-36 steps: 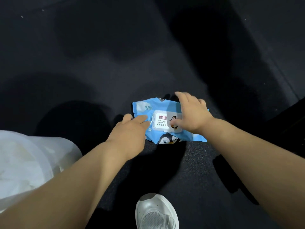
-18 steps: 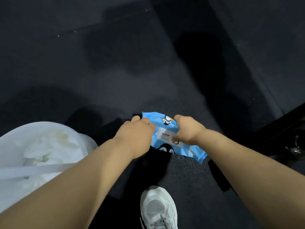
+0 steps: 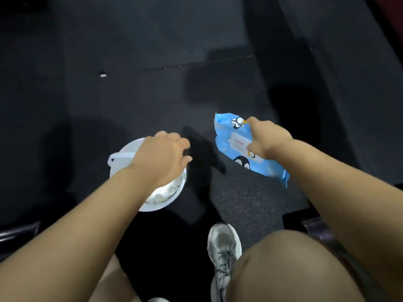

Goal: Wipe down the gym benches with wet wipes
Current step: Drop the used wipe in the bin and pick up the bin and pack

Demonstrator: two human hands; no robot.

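A blue pack of wet wipes (image 3: 231, 136) with penguin pictures hangs tilted above the dark floor, and my right hand (image 3: 267, 138) grips it from the top. My left hand (image 3: 162, 159) hovers over a white bucket (image 3: 152, 205), fingers loosely curled and holding nothing. The bucket has a white handle (image 3: 115, 158) and crumpled white wipes (image 3: 168, 190) inside. No bench padding is clearly visible.
Dark rubber floor mats (image 3: 152, 94) fill the view, with a seam running across. My grey sneaker (image 3: 224, 247) and bare knee (image 3: 290, 267) are at the bottom. Dark metal equipment parts sit at the lower right (image 3: 316, 227) and lower left (image 3: 17, 234).
My left hand let go of the pack and moved left over the bucket. My right hand lifted the pack off the floor, alone. The view tilted, bringing the bucket toward the centre.
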